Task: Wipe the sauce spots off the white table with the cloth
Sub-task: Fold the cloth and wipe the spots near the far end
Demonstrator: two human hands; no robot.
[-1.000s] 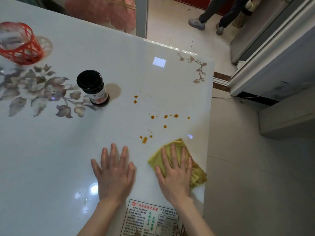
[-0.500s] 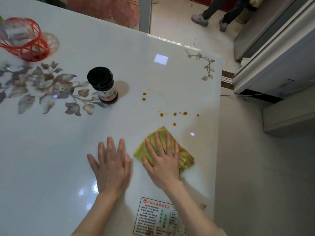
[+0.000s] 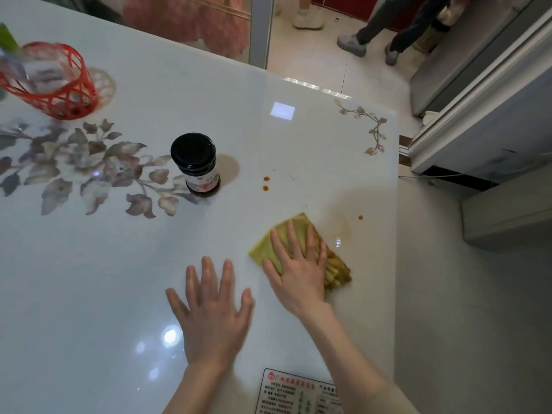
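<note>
Across the white table (image 3: 268,70), glossy and printed with grey-brown floral motifs, the wipe is partway done. Judged from the surface as it lies: a faint brownish smear (image 3: 343,231) sits just right of the cloth, so some sauce has been spread thin rather than lifted. Three distinct orange spots remain: a pair (image 3: 265,183) beyond the cloth, right of the jar, and one single spot (image 3: 360,217) near the right edge. All three are apart from the cloth.

Left hand (image 3: 213,312): flat, fingers spread, palm down on bare table, holding nothing; reads as bracing.

Right hand (image 3: 298,267): flat, fingers extended, pressing down on the yellow cloth (image 3: 295,228). No closed grip; the cloth is pinned under the palm, not pinched. Cloth is folded, its right edge stained darker.

Dark-lidded jar (image 3: 197,165) stands upright, well left of the paired spots. Red lattice basket (image 3: 56,85) at the far left corner. Printed label (image 3: 295,392) at the near edge.

Room: pale tiled floor (image 3: 448,309) right of the table; another person's legs and shoes (image 3: 373,40) at the far side; a grey cabinet front at the upper right.

Remaining: smear plus three spots.
</note>
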